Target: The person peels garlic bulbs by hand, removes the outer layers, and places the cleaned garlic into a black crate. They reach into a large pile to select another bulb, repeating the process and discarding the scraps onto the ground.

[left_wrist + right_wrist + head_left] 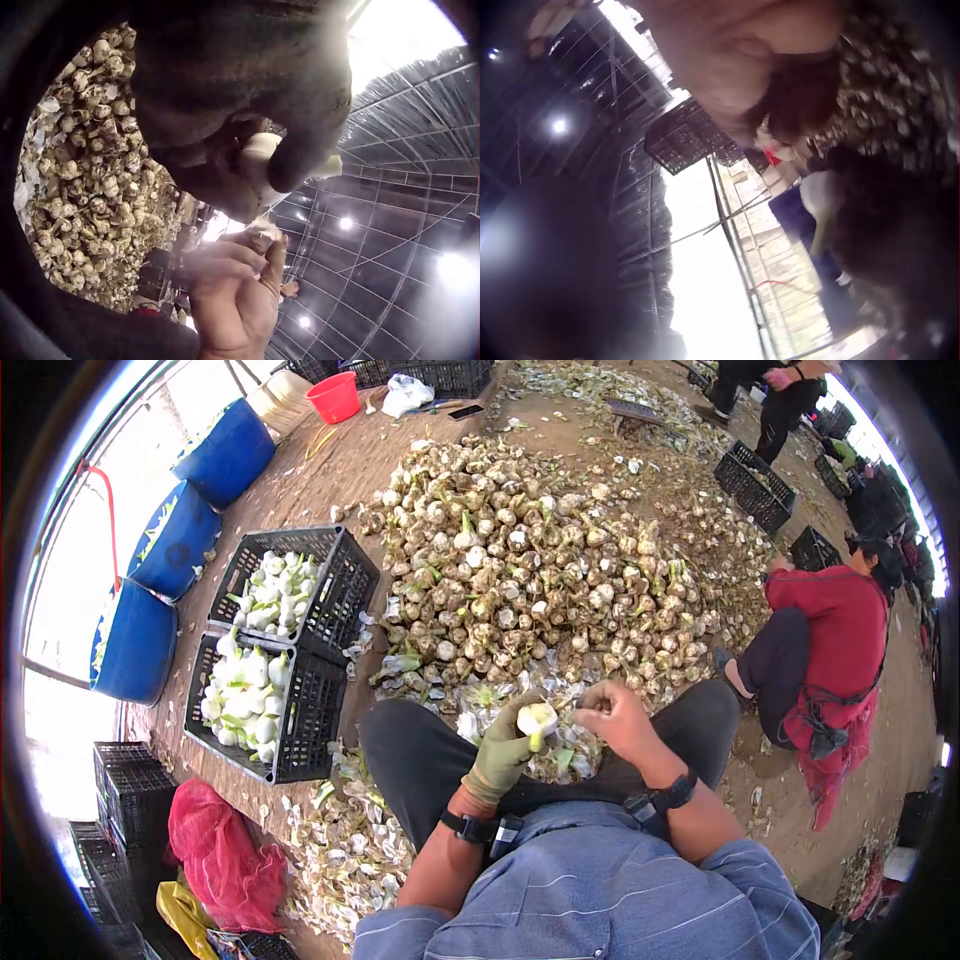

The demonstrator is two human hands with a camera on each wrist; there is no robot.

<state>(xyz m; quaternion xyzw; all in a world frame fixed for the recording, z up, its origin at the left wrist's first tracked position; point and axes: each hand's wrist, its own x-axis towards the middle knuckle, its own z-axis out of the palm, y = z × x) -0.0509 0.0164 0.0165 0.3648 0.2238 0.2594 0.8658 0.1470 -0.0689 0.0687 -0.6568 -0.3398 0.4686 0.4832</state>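
Note:
My left hand [500,752], in a green work glove, grips a white peeled garlic bulb [538,718] with a short green stem pointing toward me. In the left wrist view the bulb [259,154] shows between the dark gloved thumb and fingers. Just to its right is my bare right hand [624,725], thumb and forefinger pinched together. A pale scrap of garlic skin [264,226] shows at those fingertips in the left wrist view. Ahead of both hands lies a large heap of unpeeled garlic [530,570], brown and dirty.
Two black crates [335,710] of cleaned white garlic stand at the left. Blue tubs [140,645] line the wall behind them. Loose skins [345,860] litter the ground. A person in red [835,625] sits at the right. Farther back are a red bucket [334,398] and another crate [755,490].

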